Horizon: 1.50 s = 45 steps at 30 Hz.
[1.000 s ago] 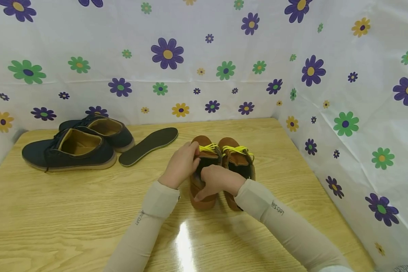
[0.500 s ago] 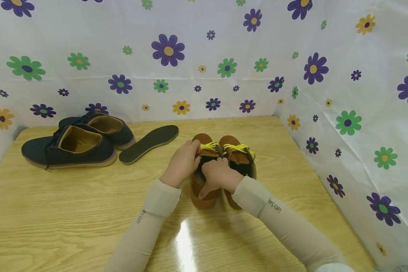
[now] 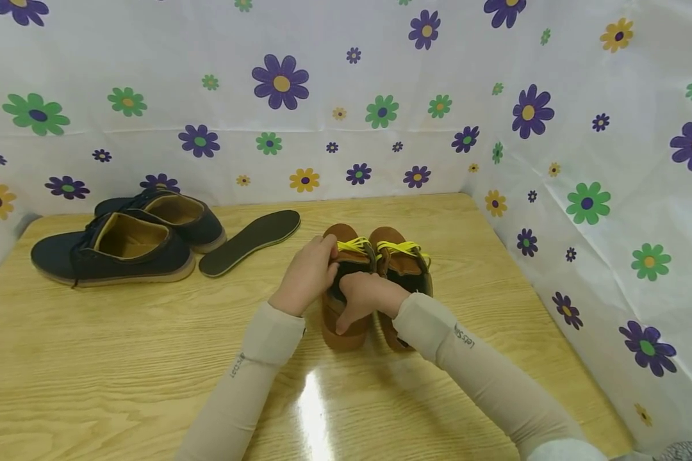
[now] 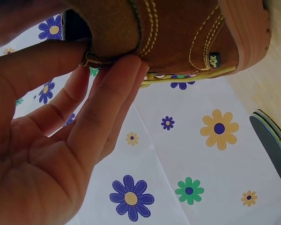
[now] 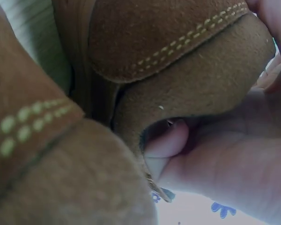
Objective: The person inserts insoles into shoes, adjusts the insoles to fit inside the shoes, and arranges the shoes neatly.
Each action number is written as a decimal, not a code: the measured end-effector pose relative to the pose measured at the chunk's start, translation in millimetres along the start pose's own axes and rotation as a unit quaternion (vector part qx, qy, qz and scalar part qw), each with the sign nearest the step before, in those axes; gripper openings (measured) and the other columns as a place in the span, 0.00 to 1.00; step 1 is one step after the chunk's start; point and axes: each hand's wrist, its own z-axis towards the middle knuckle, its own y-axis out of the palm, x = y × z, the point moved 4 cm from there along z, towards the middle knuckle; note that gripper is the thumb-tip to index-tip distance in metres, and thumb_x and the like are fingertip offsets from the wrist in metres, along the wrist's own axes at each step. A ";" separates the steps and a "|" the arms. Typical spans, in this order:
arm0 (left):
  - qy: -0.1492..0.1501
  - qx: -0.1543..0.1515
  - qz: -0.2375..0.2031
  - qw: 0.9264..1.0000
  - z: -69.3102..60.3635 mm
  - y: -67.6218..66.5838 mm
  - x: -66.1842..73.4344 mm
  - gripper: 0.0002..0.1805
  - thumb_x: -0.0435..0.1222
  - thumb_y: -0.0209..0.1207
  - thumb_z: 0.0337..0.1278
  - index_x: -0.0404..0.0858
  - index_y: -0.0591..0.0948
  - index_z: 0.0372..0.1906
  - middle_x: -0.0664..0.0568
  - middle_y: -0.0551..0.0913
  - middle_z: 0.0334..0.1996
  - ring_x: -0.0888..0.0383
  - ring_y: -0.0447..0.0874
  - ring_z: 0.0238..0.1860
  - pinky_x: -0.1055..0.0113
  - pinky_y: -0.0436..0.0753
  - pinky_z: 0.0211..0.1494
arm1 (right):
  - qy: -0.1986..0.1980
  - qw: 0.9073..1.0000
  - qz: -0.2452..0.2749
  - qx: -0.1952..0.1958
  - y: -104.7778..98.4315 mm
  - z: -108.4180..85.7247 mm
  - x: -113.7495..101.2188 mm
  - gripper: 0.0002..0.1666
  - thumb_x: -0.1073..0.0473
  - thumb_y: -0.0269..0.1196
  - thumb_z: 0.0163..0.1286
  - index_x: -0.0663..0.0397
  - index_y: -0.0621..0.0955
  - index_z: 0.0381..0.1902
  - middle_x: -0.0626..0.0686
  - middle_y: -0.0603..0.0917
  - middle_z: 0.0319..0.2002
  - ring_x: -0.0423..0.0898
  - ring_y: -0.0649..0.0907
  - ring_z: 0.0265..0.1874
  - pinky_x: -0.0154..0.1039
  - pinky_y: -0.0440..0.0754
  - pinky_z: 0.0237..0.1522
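Observation:
Two brown suede shoes with yellow laces stand side by side, toes pointing away. My left hand [image 3: 307,275] pinches the collar edge of the left brown shoe [image 3: 345,339], near the laces. In the left wrist view its thumb and fingers lie on either side of that edge. The right hand [image 3: 368,298] grips the back of the same shoe, with fingers inside the opening and the thumb outside, over the heel. Deeper fingertips are hidden in the shoe. Close beside it stands the other brown shoe [image 3: 385,237], untouched by the left hand.
A dark insole [image 3: 250,243] lies on the wooden table [image 3: 121,358], left of the brown shoes. Further left is a pair of navy lace-up shoes [image 3: 115,256]. Flower-printed white cloth [image 3: 230,83] hangs behind the table and along its right side.
The right hand shifts slightly at the shoe opening: its fingers extended toward the other shoe half a second ago and are now lower inside. The left hand keeps its hold. The head view tilts slightly.

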 end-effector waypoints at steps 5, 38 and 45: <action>0.001 0.001 0.001 1.000 -0.5 -1.9 -2.1 0.08 0.28 0.61 0.59 0.33 0.72 0.35 0.45 0.73 0.30 0.50 0.73 0.30 0.59 0.76 0.34 | -0.007 1.000 0.009 -0.008 0.4 1.8 -1.1 0.24 0.47 0.72 0.56 0.54 0.76 0.40 0.49 0.78 0.35 0.46 0.77 0.36 0.43 0.75 0.47; 0.111 0.035 0.013 0.993 -33.3 8.1 76.9 0.16 0.29 0.62 0.59 0.29 0.76 0.52 0.42 0.75 0.40 0.53 0.78 0.33 0.65 0.80 0.34 | 0.089 0.868 0.316 0.373 14.0 -88.6 129.0 0.23 0.55 0.59 0.71 0.68 0.79 0.55 0.65 0.83 0.48 0.58 0.84 0.43 0.50 0.82 0.45; 0.113 -0.012 0.073 0.991 -46.2 54.7 105.5 0.14 0.32 0.64 0.58 0.34 0.76 0.47 0.40 0.73 0.41 0.60 0.71 0.14 0.74 0.73 0.17 | 0.116 0.866 0.399 0.279 24.1 -68.5 135.6 0.23 0.59 0.59 0.70 0.74 0.76 0.55 0.70 0.81 0.48 0.57 0.86 0.39 0.46 0.85 0.39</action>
